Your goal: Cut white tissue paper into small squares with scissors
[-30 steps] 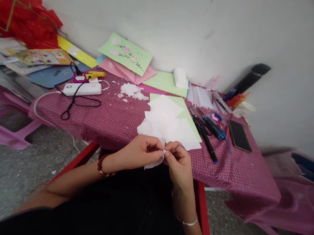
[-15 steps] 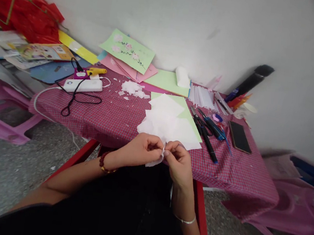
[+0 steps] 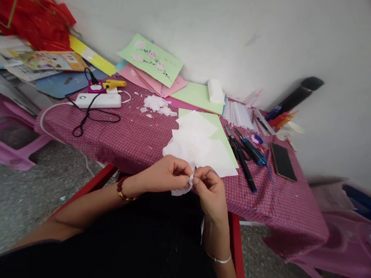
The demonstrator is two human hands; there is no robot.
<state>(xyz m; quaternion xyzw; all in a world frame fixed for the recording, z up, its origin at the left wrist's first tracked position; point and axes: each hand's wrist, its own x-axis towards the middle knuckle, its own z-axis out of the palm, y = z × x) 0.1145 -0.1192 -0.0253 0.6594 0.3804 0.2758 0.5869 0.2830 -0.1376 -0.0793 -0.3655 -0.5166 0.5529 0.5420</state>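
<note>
A small piece of thin white paper [image 3: 180, 192], creased where I grip it, is pinched between both hands at the table's front edge. My left hand [image 3: 164, 175] holds it from the left with thumb and fingers closed. From the right, my right hand [image 3: 212, 192] pinches the same paper, its fingertips very near those of the left. Just beyond the hands lie white paper sheets [image 3: 219, 154], overlapping on a light green sheet [image 3: 229, 150]. A heap of torn white paper bits [image 3: 157, 104] sits farther back to the left.
Black-handled scissors [image 3: 238, 148], a blue-black cutter [image 3: 253, 152] and a dark phone [image 3: 283, 161] lie to the right. White sticks [image 3: 239, 115] are behind them. A white power strip [image 3: 98, 100] with cables is at left. A green card with flowers [image 3: 154, 61] leans at the back.
Both hands stay nearly in place. The left fingertips have shifted slightly left and up, and a little more of the pinched white paper shows between the hands.
</note>
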